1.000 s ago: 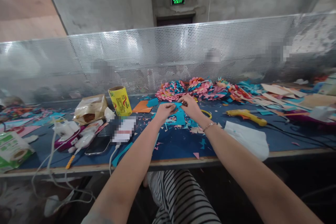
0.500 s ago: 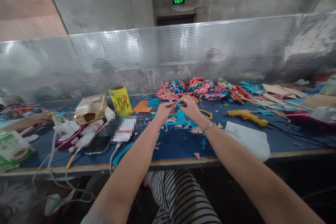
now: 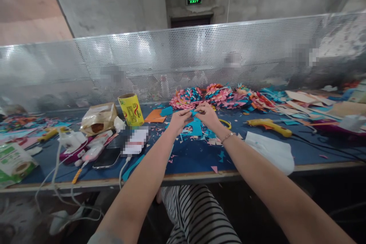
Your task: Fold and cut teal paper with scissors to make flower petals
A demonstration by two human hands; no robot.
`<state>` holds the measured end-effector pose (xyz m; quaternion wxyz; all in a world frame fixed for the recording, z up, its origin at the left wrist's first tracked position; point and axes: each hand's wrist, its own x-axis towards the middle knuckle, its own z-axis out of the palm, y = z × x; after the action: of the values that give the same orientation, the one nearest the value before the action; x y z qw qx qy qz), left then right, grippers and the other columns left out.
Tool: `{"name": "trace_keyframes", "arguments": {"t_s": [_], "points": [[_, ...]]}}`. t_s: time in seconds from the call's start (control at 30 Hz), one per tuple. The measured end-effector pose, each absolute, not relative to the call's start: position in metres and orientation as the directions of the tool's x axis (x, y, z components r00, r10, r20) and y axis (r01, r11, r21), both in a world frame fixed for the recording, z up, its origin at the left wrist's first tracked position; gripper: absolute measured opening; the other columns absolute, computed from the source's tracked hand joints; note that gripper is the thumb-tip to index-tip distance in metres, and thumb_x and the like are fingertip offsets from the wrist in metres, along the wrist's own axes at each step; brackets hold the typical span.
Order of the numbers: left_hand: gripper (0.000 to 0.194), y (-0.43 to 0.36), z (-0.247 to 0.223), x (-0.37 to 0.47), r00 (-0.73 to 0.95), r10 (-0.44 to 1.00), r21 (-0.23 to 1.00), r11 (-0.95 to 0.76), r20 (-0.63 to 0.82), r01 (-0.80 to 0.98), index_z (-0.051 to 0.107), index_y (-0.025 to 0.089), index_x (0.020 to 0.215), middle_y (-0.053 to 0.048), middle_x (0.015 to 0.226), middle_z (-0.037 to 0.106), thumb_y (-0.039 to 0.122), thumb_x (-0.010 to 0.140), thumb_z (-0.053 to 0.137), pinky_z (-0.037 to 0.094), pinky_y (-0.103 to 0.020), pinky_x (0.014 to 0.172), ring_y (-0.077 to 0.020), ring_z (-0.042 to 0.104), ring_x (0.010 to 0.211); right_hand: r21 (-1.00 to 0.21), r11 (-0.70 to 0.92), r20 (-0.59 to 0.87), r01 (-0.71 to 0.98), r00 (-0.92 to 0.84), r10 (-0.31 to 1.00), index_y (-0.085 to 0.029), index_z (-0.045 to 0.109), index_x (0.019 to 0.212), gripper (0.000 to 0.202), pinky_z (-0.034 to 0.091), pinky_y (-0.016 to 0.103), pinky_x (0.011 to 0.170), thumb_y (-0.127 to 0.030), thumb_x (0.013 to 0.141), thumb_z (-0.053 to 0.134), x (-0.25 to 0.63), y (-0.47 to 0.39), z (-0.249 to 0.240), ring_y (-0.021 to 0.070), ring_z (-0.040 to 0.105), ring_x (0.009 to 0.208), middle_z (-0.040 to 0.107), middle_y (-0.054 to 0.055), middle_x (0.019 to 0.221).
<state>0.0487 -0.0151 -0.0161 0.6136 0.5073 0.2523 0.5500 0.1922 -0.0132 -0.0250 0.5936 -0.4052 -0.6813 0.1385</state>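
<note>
The left hand (image 3: 177,122) and right hand (image 3: 208,116) pinch a small blue paper piece (image 3: 193,113). A yellow plastic glue gun (image 3: 49,134) lies where another person's arm was.

Glimpsed blue paper (image 3: 193,113), partly covered by left hand (image 3: 179,120) and right hand (image 3: 207,116) | could not tell its exact shape or folds | could not read pixelated phone screen (image 3: 135,141) | saw green packet (image 3: 15,164) cut off at left edge

Yellow glue gun (image 3: 49,134) new at left — on the blue table (image 3: 197,160), co-worker's arm seen 0.5 s ago gone
</note>
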Motion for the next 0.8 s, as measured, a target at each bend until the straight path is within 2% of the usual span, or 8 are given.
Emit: {"name": "trace_keyframes", "arguments": {"t_s": [0.27, 0.4, 0.53, 0.67, 0.8], "points": [[0.038, -0.019, -0.013, 0.051, 0.204, 0.949, 0.917, -0.152, 0.239, -0.369, 0.068, 0.011, 0.071, -0.002, 0.065, 0.063, 0.026, 0.039, 0.083, 0.048, -0.035, 0.074, -0.0117, 0.057, 0.063, -0.680, 0.613, 0.678, 0.402, 0.027, 0.734, -0.018, 0.062, 0.066, 0.009, 0.047, 0.035, 0.075, -0.025, 0.062, 0.063, 0.193, -0.010, -0.027, 0.0186, 0.053, 0.084, 0.050, 0.006, 0.088], [0.036, -0.017, -0.012, 0.049, 0.139, 0.963, 0.917, -0.168, 0.232, -0.362, 0.066, 0.011, 0.067, 0.000, 0.059, 0.060, 0.027, 0.039, 0.082, 0.048, -0.033, 0.070, -0.0107, 0.055, 0.059, -0.718, 0.613, 0.651, 0.329, 0.005, 0.759, -0.018, 0.056, 0.078, 0.023, 0.049, 0.034, 0.069, -0.027, 0.059, 0.066, 0.193, -0.007, -0.031, 0.0158, 0.055, 0.075, 0.051, 0.006, 0.092], [0.031, -0.014, -0.012, 0.047, 0.100, 0.969, 0.923, -0.182, 0.227, -0.338, 0.065, 0.012, 0.066, 0.001, 0.056, 0.057, 0.026, 0.043, 0.080, 0.049, -0.033, 0.069, -0.0091, 0.053, 0.055, -0.751, 0.619, 0.633, 0.230, -0.015, 0.774, -0.020, 0.048, 0.095, 0.040, 0.049, 0.033, 0.069, -0.031, 0.061, 0.066, 0.192, -0.009, -0.032, 0.0175, 0.056, 0.083, 0.053, 0.006, 0.099], [0.029, -0.014, -0.013, 0.048, 0.105, 0.961, 0.917, -0.208, 0.257, -0.342, 0.063, 0.012, 0.063, 0.002, 0.055, 0.056, 0.026, 0.044, 0.080, 0.049, -0.034, 0.071, -0.0086, 0.053, 0.056, -0.729, 0.659, 0.661, 0.186, -0.056, 0.748, -0.020, 0.049, 0.095, 0.035, 0.049, 0.034, 0.073, -0.032, 0.065, 0.062, 0.189, -0.014, -0.029, 0.0181, 0.057, 0.089, 0.055, 0.007, 0.102], [0.031, -0.014, -0.014, 0.048, 0.135, 0.945, 0.907, -0.236, 0.298, -0.348, 0.063, 0.012, 0.064, 0.002, 0.057, 0.057, 0.028, 0.043, 0.080, 0.049, -0.035, 0.075, -0.0102, 0.055, 0.060, -0.733, 0.654, 0.655, 0.187, -0.063, 0.753, -0.019, 0.055, 0.087, 0.026, 0.048, 0.035, 0.075, -0.034, 0.067, 0.060, 0.188, -0.017, -0.025, 0.0183, 0.059, 0.084, 0.059, 0.007, 0.094]]}}
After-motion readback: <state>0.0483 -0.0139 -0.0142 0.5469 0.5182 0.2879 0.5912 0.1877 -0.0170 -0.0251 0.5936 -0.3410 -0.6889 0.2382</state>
